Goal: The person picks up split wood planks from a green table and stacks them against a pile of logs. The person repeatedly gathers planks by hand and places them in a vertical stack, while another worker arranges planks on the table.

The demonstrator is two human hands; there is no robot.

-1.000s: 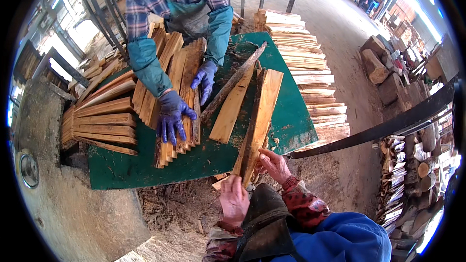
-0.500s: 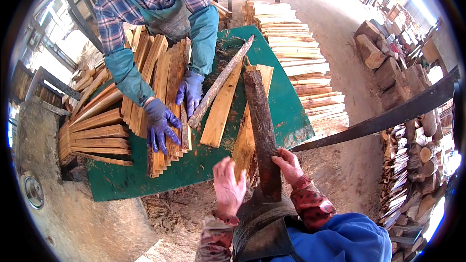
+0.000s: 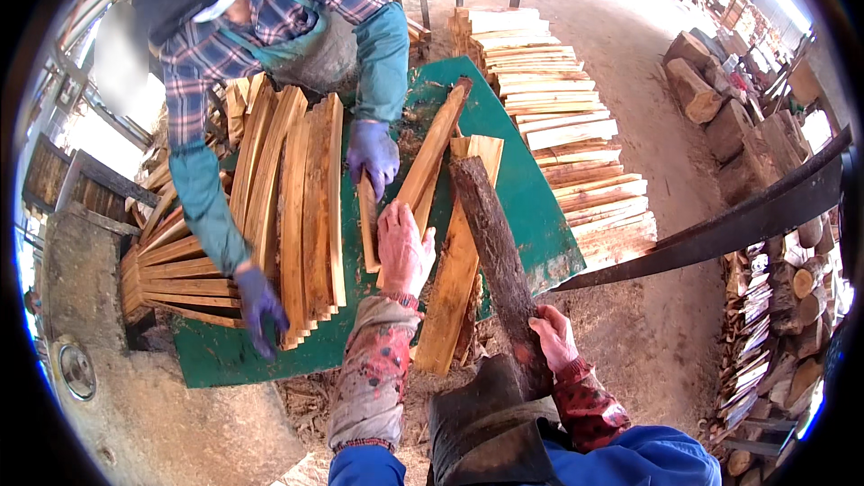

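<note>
My left hand [image 3: 405,247] reaches over the table and closes on the near end of a long, pale sawn board [image 3: 432,151]. Its fingertips are partly hidden by the back of the hand. Closer to me, a dark bark-faced slab [image 3: 497,243] slants upward from my apron. My right hand [image 3: 553,339] grips the slab's right edge near its lower end, thumb on the bark. A wider yellowish board [image 3: 448,297] lies beneath and left of the slab, jutting past the table's near edge.
Opposite, a co-worker's purple glove [image 3: 373,155] holds a narrow wood strip [image 3: 367,225]; the other glove [image 3: 259,310] is beside stacked boards [image 3: 310,207] on the green table [image 3: 540,216]. A dark metal bar [image 3: 702,238] crosses at right, near a long board pile [image 3: 558,99].
My left hand has moved forward from beside the slab onto the board, whose pale face now shows instead of bark. The slab's top leans further left. The co-worker's gloves have moved apart.
</note>
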